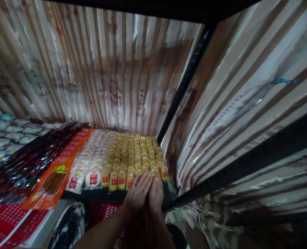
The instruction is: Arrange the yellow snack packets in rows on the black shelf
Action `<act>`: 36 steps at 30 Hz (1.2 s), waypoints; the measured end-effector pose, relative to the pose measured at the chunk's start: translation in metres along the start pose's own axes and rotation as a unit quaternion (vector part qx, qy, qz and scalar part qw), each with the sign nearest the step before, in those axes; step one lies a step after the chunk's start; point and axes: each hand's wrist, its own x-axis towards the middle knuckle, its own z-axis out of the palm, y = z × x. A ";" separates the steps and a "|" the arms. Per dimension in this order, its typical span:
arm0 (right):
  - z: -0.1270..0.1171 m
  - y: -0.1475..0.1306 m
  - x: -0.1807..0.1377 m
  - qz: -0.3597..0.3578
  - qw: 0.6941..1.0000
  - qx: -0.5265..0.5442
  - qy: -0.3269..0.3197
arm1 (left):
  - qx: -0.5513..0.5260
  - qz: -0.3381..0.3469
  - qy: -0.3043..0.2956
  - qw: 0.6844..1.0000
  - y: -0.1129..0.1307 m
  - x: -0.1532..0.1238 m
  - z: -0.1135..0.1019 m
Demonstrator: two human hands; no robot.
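Both my hands rest side by side at the front edge of a dark shelf (109,196). My left hand (136,194) lies flat, fingers stretched out against the front row of small yellow snack packets (135,152), which stand in several tight rows. My right hand (156,193) presses next to it, fingers also extended onto the packets at the right end of the row. Neither hand wraps around a packet.
Left of the yellow packets lie white round packets (91,162), an orange packet row (57,180), black-and-red packets (31,155) and pale green ones (8,133). Striped plastic sheeting (112,72) lines the back and right. A black upright post (184,83) stands at the right.
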 end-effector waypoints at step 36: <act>0.003 -0.052 0.020 -0.205 0.971 -0.123 0.015 | -0.064 0.091 -0.005 0.994 0.006 -0.003 0.006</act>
